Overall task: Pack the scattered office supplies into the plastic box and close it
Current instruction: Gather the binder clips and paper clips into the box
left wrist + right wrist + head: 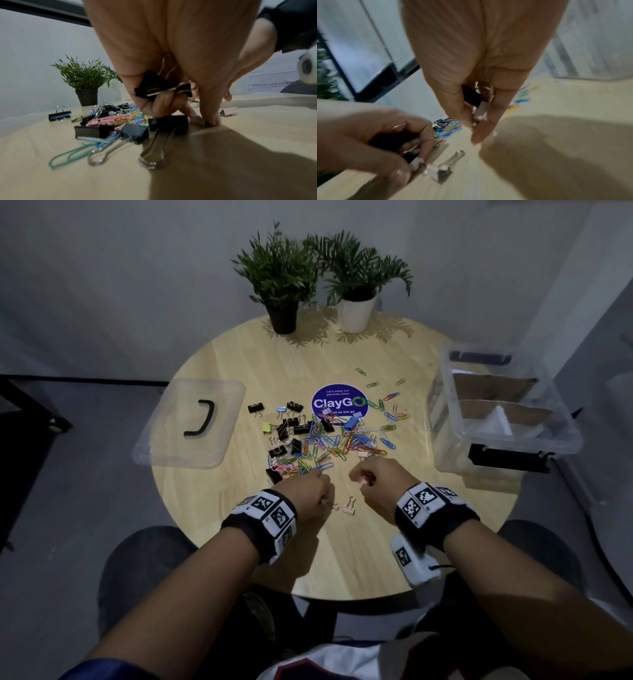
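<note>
Room: dim, grey walls, a round wooden tabletop [404, 529] with a person seated at its near edge.
Back of tabletop: two potted plants, one in a black pot [283, 318], one in a white pot [355, 313], side by side.
Centre: a round blue sticker [339, 404] reading "ClayGo", partly covered by clutter.
Supplies: a loose heap of coloured paper clips [337, 445] mixed with black binder clips [295, 428], spread from the sticker toward the person; a few paper clips lie scattered to the right of the sticker.
Plastic box [507, 436]: clear, uncovered, at the right edge of the tabletop, black latch [507, 457] facing the person; cardboard and white pieces show inside it.
Lid [191, 422]: clear, with a black handle, lying flat at the left edge, well apart from the box.
Left hand [305, 491]: at the near edge of the heap, fingers curled; its grip is clamped on a black binder clip [154, 86] bunched in the palm, while the fingertips [212, 120] pinch a small pale clip down at the tabletop.
Right hand [380, 477]: just beside the left, raised a little above the wood, fingers curled; its grip is closed around a dark clip and a pale one [480, 110].
Between the hands: one pink binder clip [349, 505] lies on the tabletop, touched by neither hand.
Wrists: black bands with black-and-white marker tags on both.
</note>
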